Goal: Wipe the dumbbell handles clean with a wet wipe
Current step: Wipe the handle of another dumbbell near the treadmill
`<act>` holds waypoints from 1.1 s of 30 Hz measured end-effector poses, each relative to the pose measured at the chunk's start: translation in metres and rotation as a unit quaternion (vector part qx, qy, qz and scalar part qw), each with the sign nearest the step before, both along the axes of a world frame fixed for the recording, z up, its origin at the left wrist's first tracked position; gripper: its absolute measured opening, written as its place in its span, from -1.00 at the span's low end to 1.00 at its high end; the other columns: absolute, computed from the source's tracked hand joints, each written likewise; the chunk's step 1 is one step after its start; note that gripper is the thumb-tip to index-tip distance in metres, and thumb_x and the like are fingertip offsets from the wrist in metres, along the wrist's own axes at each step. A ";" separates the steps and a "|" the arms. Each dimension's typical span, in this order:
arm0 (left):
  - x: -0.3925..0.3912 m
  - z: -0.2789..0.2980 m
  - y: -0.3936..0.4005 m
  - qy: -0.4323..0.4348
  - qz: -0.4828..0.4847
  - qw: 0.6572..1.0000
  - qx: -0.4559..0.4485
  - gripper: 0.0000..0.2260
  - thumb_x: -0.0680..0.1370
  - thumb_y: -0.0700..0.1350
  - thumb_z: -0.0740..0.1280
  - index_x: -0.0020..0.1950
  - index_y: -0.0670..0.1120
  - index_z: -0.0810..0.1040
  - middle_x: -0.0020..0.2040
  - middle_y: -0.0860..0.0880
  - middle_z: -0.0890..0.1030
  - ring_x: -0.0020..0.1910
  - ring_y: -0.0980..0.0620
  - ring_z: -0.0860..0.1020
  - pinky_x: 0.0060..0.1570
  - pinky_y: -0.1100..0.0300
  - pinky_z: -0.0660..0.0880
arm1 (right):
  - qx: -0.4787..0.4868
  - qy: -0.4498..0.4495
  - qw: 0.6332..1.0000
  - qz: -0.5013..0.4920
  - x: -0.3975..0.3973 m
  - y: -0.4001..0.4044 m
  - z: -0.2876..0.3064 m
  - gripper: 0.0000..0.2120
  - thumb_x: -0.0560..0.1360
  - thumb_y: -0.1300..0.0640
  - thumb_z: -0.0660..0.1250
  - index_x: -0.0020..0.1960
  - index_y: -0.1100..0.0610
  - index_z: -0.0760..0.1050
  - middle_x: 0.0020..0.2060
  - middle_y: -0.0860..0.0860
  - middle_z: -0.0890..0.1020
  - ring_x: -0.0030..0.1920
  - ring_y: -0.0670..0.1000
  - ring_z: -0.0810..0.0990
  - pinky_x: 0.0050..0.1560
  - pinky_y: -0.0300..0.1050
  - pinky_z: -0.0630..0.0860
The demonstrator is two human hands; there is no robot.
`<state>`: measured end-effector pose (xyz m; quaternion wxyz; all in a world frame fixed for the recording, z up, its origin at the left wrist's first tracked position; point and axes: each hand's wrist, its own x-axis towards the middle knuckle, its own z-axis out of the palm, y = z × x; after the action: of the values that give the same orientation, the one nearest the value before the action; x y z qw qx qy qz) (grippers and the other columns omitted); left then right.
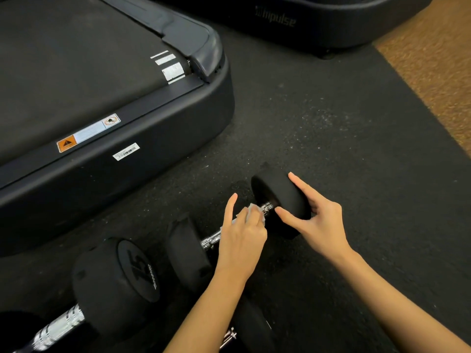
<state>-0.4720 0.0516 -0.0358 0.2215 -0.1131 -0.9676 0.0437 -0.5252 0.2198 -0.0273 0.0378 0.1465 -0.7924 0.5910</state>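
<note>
A black dumbbell lies on the rubber floor, its chrome handle (266,207) running between a far head (277,197) and a near head (187,253). My left hand (242,235) holds a white wet wipe (251,209) wrapped round the handle's middle, index finger sticking out. My right hand (316,220) holds the far head, thumb on its inner face and fingers over the rim. A second, larger dumbbell marked 15 (114,284) lies at lower left with its knurled handle (58,324) showing. Part of a third dumbbell (252,327) shows under my left forearm.
A black treadmill deck (102,103) fills the upper left, its rear corner close to the dumbbells. Another black machine base (305,24) stands at the top. Speckled black rubber matting (344,136) covers the floor, with brown carpet (438,59) at the upper right.
</note>
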 end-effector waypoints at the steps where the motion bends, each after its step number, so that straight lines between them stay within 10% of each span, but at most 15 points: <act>1: 0.001 0.002 0.000 0.000 0.003 1.000 -0.008 -0.76 0.46 -0.33 0.27 0.03 -0.23 0.68 -0.04 -0.12 0.66 -0.17 -0.02 0.64 0.44 -0.15 0.12 | 0.000 -0.001 1.000 0.000 0.000 0.000 -0.001 -0.28 0.34 -0.05 0.54 0.45 -0.08 0.39 0.15 -0.42 0.54 0.20 -0.23 0.57 0.21 -0.06 0.55; 19: -0.006 -0.013 0.009 -0.007 0.017 0.998 0.065 -0.56 0.37 -0.21 0.55 0.24 -0.14 0.63 0.21 -0.04 0.65 0.16 0.01 0.62 0.33 -0.25 0.20 | 0.018 0.006 0.999 -0.027 0.005 -0.004 0.002 -0.30 0.36 -0.02 0.53 0.46 -0.06 0.38 0.18 -0.34 0.53 0.19 -0.31 0.54 0.20 -0.22 0.51; 27: -0.001 -0.008 -0.002 0.001 0.000 0.998 -0.062 -0.69 0.44 -0.28 0.43 0.18 -0.21 0.64 0.08 -0.11 0.67 0.01 -0.04 0.65 0.42 -0.21 0.24 | 0.013 -0.011 1.000 -0.021 0.005 -0.003 0.004 -0.28 0.35 -0.06 0.53 0.45 -0.08 0.38 0.19 -0.34 0.54 0.21 -0.28 0.54 0.23 -0.14 0.52; 33: 0.009 0.016 -0.008 -0.095 0.045 0.989 -0.103 -0.77 0.48 -0.37 0.22 -0.03 -0.17 0.62 -0.19 -0.05 0.58 -0.30 0.03 0.57 0.50 -0.21 -0.11 | 0.021 -0.023 0.999 -0.022 0.006 -0.001 0.005 -0.27 0.36 0.02 0.56 0.46 -0.09 0.36 0.21 -0.24 0.57 0.21 -0.27 0.55 0.25 -0.10 0.52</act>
<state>-0.4634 0.0432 -0.0196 0.1136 -0.0955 -0.9787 0.1418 -0.5194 0.2185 -0.0226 0.0298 0.1161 -0.8081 0.5768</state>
